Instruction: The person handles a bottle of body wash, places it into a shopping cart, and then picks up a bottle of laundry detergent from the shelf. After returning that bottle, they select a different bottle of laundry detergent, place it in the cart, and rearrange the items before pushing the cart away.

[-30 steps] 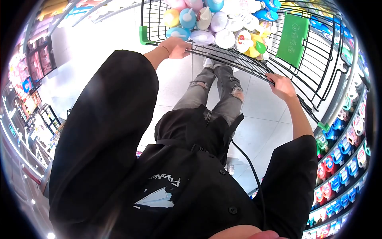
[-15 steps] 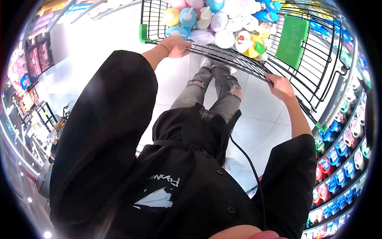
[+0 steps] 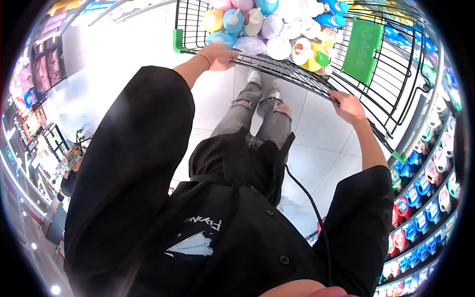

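My left hand is closed round the near rim of a black wire shopping cart, at its left part. Farther right, my right hand grips the same rim with its fingers wrapped over it. Inside the cart, just beyond my hands, lie several bottles: a blue one, a yellow one, a lilac one and others in white. A green panel is fixed to the wire at the right of the cart.
Curved shelves of coloured bottles run close along the right side. Pale floor tiles lie under the cart. At the far left are lit shop displays and part of a person in dark clothing.
The legs and shoes below have shifted in a step. The shelves and displays at the sides have moved slightly in view, while both hands keep their places on the cart.
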